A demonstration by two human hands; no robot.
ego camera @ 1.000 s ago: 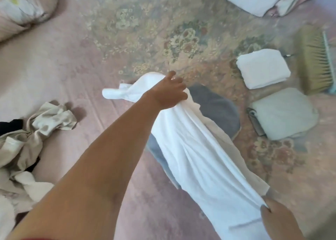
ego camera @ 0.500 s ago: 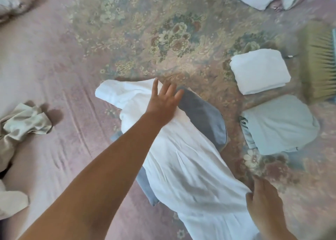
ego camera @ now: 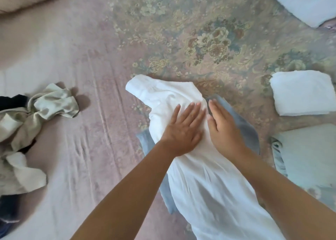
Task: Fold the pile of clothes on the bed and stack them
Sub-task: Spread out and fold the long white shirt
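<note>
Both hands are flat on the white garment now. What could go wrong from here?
1. The white garment lies over a blue-grey cloth; folding may drag that cloth along.
2. Left hand and right hand press only near its top; the bunched end may fold in creased.

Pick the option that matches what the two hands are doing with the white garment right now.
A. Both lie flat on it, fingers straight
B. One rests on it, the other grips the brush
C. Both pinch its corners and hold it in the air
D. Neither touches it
A: the left hand and right hand lie flat side by side on the white garment, fingers straight.
</note>
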